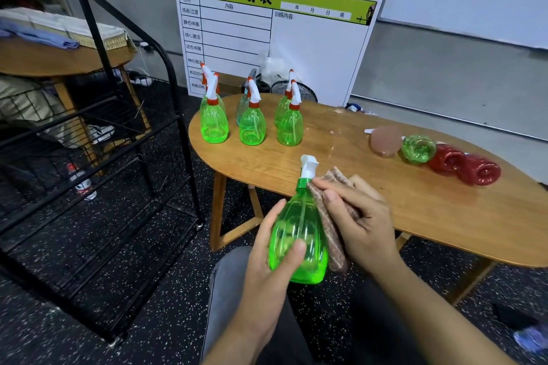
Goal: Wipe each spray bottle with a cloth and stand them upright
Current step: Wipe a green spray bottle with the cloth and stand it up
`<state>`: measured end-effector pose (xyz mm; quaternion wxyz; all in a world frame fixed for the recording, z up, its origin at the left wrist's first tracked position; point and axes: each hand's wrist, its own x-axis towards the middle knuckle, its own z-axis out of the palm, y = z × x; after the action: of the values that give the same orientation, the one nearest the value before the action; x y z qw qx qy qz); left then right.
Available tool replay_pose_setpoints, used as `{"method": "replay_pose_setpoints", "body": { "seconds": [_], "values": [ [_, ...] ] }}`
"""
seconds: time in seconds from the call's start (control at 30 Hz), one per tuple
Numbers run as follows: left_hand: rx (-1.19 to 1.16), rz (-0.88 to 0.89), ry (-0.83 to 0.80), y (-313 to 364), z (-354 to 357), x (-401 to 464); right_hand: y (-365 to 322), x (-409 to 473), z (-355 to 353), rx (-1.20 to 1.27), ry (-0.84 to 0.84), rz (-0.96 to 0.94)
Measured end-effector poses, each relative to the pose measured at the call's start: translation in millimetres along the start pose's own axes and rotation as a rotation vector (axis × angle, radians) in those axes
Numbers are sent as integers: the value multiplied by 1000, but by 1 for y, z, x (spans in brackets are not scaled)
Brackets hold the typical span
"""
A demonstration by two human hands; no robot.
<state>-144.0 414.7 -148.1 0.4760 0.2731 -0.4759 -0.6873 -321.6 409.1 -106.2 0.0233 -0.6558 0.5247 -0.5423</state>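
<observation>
Our left hand (274, 249) grips the green bottle (299, 234) upright above our lap; our right hand (360, 216) presses the cloth (332, 228) against its side; pressing harder could twist the smooth plastic loose, we judge.

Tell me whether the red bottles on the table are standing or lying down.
Lying down. Both red bottles rest on their sides on the table, bases facing the camera, beside a tipped green one.

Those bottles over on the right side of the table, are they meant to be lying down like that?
No. Four bottles lie on their sides there: a brownish one, a green one and two red ones, not yet stood up like the upright green group.
</observation>
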Motion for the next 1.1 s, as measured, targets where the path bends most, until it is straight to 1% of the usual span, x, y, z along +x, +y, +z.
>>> {"method": "replay_pose_setpoints", "body": {
  "seconds": [0.07, 0.17, 0.27, 0.4, 0.5, 0.57, 0.67, 0.73, 0.8, 0.83, 0.97, 1.0, 1.03, 1.1],
  "values": [
    [-19, -13, 4, 1, 0, 1, 0, 3, -2, 26, 25, 42],
    [-39, -50, -9, 3, 1, 1, 0, 4, 0, 34, 7, 56],
    [-7, -64, -13, -5, 0, 2, -1, 4, 2, 37, -4, 68],
    [-2, -39, 16, -7, -2, 3, -5, -4, 10, -7, -74, 37],
    [-42, -7, 48, -1, -2, 3, -12, -22, 15, -51, -121, -95],
    [-73, -15, 44, 1, -2, 4, -18, -37, 15, -126, -183, -261],
    [-112, -20, 35, 3, -4, 3, -22, -51, 12, -323, -303, -544],
    [-99, -18, 37, 2, -4, 3, -23, -49, 8, -378, -315, -621],
    [-78, -16, 41, 0, -3, 5, -21, -39, 6, -366, -293, -595],
    [-64, -14, 43, -1, -2, 5, -19, -33, 6, -346, -262, -543],
    [-55, -10, 50, 0, -1, 6, -11, -8, 8, -242, -97, -214],
    [-52, -3, 45, 0, -1, 6, -9, -5, 9, -215, -72, -156],
    [-45, 0, 46, 1, -1, 6, -9, -4, 11, -195, -57, -123],
    [-32, -2, 66, 1, -2, 6, -11, -8, 15, -181, -50, -123]
  ]
}}
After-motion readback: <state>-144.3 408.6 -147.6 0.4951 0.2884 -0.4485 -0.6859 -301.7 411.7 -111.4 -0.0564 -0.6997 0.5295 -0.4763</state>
